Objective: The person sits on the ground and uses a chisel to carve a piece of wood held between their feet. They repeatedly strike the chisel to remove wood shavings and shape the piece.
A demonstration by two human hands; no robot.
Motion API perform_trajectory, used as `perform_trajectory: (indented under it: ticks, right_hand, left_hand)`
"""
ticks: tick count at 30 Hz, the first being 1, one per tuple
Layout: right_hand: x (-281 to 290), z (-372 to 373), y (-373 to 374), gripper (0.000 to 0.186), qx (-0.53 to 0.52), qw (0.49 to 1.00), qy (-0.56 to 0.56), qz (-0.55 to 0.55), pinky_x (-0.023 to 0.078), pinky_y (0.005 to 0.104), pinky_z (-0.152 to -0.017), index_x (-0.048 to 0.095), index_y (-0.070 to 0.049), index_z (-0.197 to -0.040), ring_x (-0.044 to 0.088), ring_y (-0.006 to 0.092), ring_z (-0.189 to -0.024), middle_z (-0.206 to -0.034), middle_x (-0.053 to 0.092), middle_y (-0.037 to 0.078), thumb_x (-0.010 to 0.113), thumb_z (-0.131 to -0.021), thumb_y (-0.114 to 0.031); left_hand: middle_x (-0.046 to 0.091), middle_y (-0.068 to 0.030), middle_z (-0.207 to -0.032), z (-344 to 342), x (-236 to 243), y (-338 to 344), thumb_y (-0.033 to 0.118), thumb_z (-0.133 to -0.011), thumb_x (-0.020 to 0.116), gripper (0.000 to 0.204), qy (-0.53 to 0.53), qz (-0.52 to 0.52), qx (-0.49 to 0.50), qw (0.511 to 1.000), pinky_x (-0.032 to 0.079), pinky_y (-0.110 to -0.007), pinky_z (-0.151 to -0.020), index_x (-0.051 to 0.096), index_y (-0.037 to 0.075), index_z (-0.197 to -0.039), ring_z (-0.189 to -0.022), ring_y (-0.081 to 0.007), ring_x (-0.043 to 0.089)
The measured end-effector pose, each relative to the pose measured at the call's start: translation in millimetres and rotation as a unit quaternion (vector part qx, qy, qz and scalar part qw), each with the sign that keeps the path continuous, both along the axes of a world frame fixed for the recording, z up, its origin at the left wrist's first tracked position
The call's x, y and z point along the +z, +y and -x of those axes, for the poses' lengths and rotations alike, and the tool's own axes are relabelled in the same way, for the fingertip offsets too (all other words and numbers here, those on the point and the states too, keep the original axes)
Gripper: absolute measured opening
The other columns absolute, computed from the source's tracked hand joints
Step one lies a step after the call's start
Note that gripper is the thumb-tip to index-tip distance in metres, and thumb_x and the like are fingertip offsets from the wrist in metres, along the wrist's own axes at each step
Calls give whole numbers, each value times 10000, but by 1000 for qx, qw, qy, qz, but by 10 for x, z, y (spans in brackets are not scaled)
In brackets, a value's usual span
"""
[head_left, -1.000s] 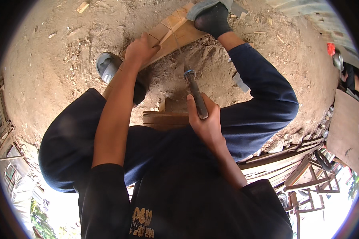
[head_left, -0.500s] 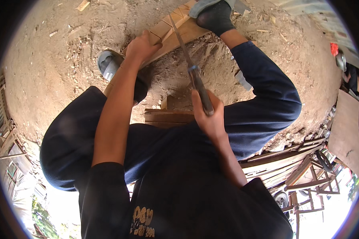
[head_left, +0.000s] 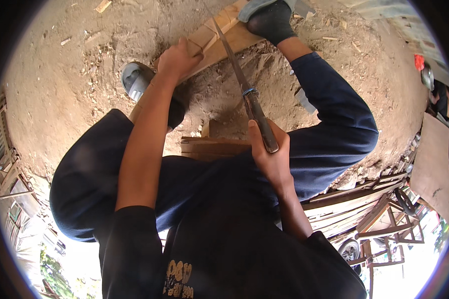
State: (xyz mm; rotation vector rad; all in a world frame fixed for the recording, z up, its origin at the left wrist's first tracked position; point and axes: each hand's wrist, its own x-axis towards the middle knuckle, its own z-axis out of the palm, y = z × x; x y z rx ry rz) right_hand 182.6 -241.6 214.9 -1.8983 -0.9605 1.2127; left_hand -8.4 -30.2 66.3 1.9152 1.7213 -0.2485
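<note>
My right hand is closed around the dark handle of a long, tapering handsaw with a blue band where blade meets handle. Its narrow blade points away from me and lies across a light wooden beam marked with dark slanting lines; the teeth cannot be made out. My left hand grips the beam's near end, fingers wrapped over its edge. Beneath the beam is a wider wooden board. My right foot, in a grey sandal and dark sock, presses on the far end.
My left foot's grey sandal stands beside the near end of the board. Brown planks lie between my legs. Wood chips litter the dirt floor. At right are stacked timber, a wooden frame and a leaning panel.
My right hand has drawn the handsaw back toward me and slightly right, its blade sliding along over the beam. My left hand and both feet stay nearly where they were.
</note>
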Motion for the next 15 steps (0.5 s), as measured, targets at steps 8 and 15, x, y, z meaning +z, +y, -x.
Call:
perform_trajectory:
  ticks: [8,15]
  right_hand:
    - [-268,126,416,231,-5,1000,-3,-29,472,359,-550,607,36,-806,584,140,-572,-633,603,146,679,-947,-132]
    - [-305,207,331,279,-5,998,-18,-66,361,282,-489,590,9,-766,439,39,-590,-610,506,-2,665,-979,-156]
  left_hand:
    - [703,-258,-1085,31,-148,8,579,-817,714,681,-25,-35,-13,999,543,-511,-902,527,37,-1185,-1035,-422,685]
    - [707,-251,-1079,-24,-58,50,588,-809,712,689,-5,-9,-3,1000,544,-514,-897,526,38,-1179,-1026,-426,687]
